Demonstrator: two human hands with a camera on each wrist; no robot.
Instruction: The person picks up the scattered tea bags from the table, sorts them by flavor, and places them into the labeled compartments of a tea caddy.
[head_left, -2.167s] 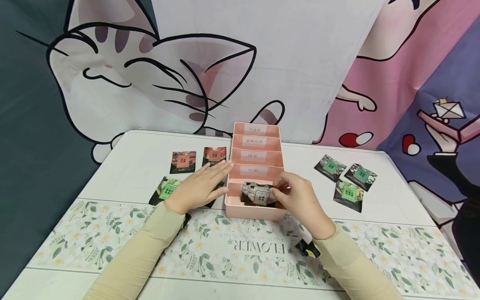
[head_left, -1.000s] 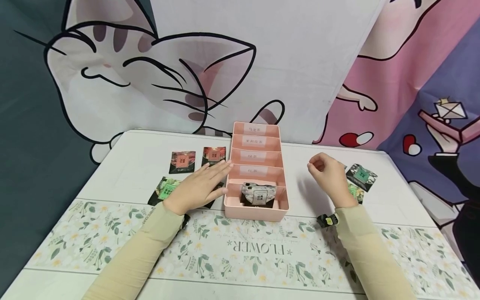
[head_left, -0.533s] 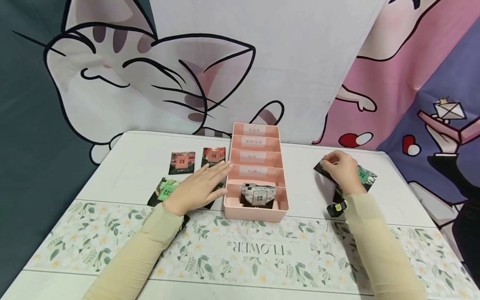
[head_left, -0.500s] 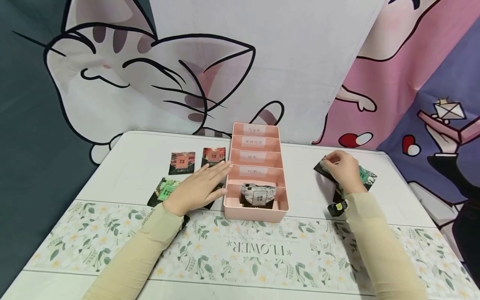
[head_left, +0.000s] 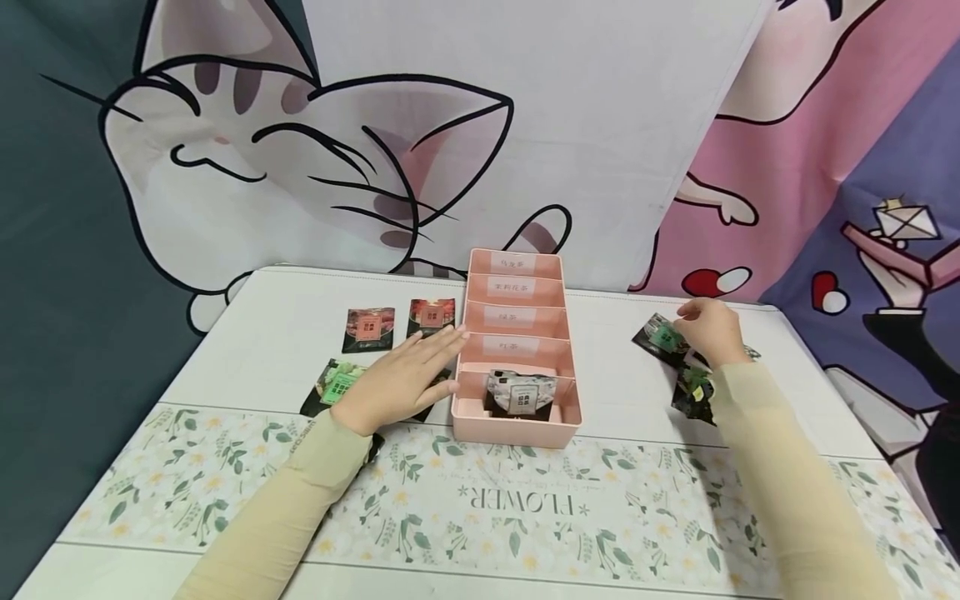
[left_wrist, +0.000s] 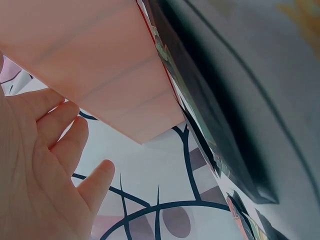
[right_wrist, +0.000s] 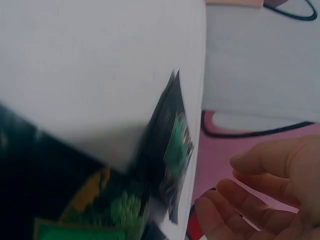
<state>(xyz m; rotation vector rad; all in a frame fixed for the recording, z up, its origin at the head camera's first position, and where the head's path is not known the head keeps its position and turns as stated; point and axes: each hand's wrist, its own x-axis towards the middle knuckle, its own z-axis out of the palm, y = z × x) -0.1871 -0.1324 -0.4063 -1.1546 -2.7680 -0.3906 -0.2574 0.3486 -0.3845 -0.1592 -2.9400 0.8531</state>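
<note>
A long pink divided box [head_left: 517,432] with labelled compartments stands mid-table. A grey-and-black tea sachet [head_left: 522,395] leans in its nearest compartment. My left hand [head_left: 397,383] reaches over sachets on the left, its extended fingertips at the box's side; in the left wrist view its fingers [left_wrist: 68,140] meet the pink wall. Over the right-hand group hovers my right hand [head_left: 711,332], fingers bent and thumb apart, holding nothing in the right wrist view. Beside it lie a green-labelled sachet [head_left: 662,337] and a lower dark sachet [head_left: 693,394]; another sachet is mostly hidden beneath the hand.
Two red-labelled sachets, one left [head_left: 369,330] and one nearer the box [head_left: 432,315], lie at the back left. A light-green-labelled sachet [head_left: 335,385] sits before them, and another [head_left: 437,392] shows partly under the left hand. A cartoon-printed curtain [head_left: 600,150] hangs behind the table.
My right hand has left the grey-and-black sachet in the box and moved right, over the green-labelled sachet, then farther right. My left hand has stayed by the box.
</note>
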